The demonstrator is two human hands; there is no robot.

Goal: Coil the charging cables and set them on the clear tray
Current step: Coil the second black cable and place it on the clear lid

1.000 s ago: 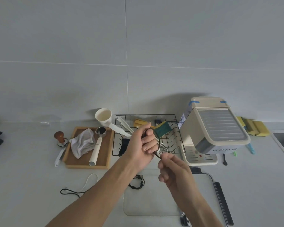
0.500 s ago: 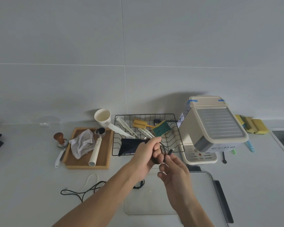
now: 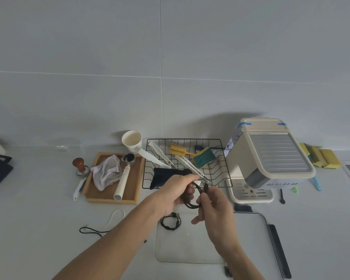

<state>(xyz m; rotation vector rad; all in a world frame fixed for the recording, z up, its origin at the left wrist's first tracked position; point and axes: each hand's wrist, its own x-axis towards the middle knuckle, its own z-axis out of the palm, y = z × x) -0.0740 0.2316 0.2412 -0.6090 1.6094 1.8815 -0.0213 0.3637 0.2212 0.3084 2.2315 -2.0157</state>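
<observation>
Lowering since a second ago, both hands — left hand [image 3: 175, 194] and right hand [image 3: 214, 207] — are pinching a nearly wound black cable [image 3: 196, 201] above the clear tray [image 3: 190, 251], one coiled cable [image 3: 170, 221] lying at its far-left corner, two loose cables [image 3: 101, 227] waiting left.

Single view only: wide-angle head-worn camera, looking forward and down from standing height onto a pale grey counter [image 3: 28, 249], with no second view to share the scene. Upper half of the frame is grey tiled wall [image 3: 109, 57]; the counter's back edge bows, with a cream boxy coffee machine [image 3: 271, 158] right of centre and a black wire dish rack [image 3: 216, 174] mid-frame, both well back. Both forearms enter from the bottom edge, nearest the lens, above a clear rectangular plastic tray [image 3: 180, 249].
</observation>
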